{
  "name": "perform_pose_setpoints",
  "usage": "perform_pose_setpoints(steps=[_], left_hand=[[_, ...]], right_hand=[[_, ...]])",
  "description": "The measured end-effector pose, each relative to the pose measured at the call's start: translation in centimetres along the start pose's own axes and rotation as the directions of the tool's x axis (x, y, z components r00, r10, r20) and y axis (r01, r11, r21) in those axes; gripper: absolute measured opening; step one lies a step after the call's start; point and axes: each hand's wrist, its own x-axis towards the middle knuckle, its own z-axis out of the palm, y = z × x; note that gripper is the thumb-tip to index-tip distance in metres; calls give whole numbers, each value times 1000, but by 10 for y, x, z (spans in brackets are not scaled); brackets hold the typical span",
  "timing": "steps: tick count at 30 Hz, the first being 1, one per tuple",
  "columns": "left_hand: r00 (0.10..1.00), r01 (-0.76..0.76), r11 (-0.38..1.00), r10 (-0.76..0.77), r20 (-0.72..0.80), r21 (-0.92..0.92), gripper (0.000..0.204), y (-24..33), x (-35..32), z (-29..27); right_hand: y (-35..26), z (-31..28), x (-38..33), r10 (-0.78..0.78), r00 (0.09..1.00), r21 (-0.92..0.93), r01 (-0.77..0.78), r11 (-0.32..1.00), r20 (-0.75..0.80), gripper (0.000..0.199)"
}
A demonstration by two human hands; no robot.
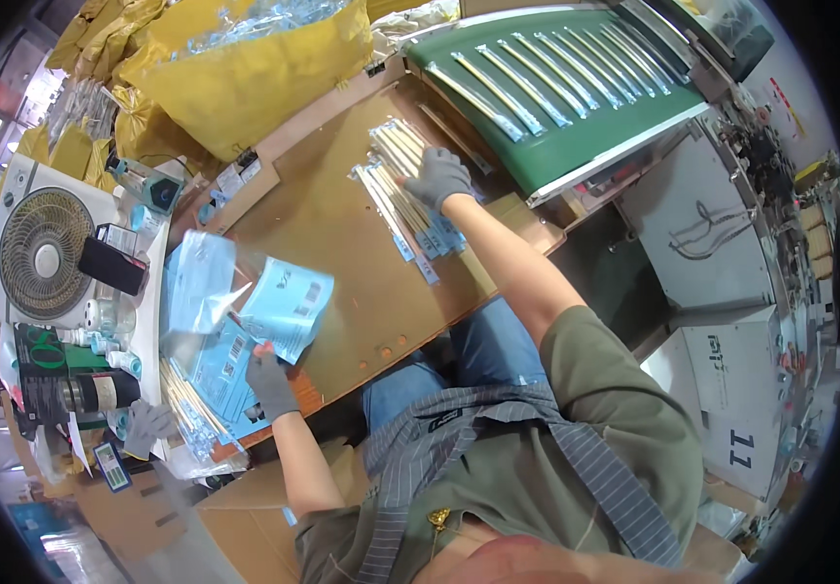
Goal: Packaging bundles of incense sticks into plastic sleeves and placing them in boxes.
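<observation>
"What surrounds the brown worktable (313,219)?"

"Beyond its far edge bulges a yellow sack (255,102). Past its far-right corner, a green belt (537,167) carries a row of sleeved sticks (508,90). Left of the worktable are a round fan (47,259) and a dark box (111,265)."

"Anything in the way?"

"Blue packets (220,375) crowd the worktable's left end, partly covered by a blue bag (289,307)."

"And the hands?"

"Both are grey-gloved. The left hand (271,383), at the worktable's near-left edge, pinches the bag's near corner. The right hand (439,178) lies over a pile of wrapped sticks (396,209) on the worktable's right half; I cannot tell whether its fingers grip any."

"Any writing?"

"Dark print and a barcode on the bag; large dark characters on a pale box (702,404) right of the worktable."
</observation>
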Motion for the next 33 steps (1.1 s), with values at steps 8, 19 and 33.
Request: perform_pose_setpoints(steps=[8,19,33], left_hand=[[689,-668,733,547,474,125,48,72,-82,141],[533,-821,278,686,495,499,65,-13,4,276],[662,-662,145,574,483,735,72,7,13,275]], right_hand=[[99,-18,-95,-123,849,174,243,954,-514,38],[136,3,-165,-365,926,-23,364,931,-102,110],[124,2,-161,-403,913,-57,399,915,-61,123]])
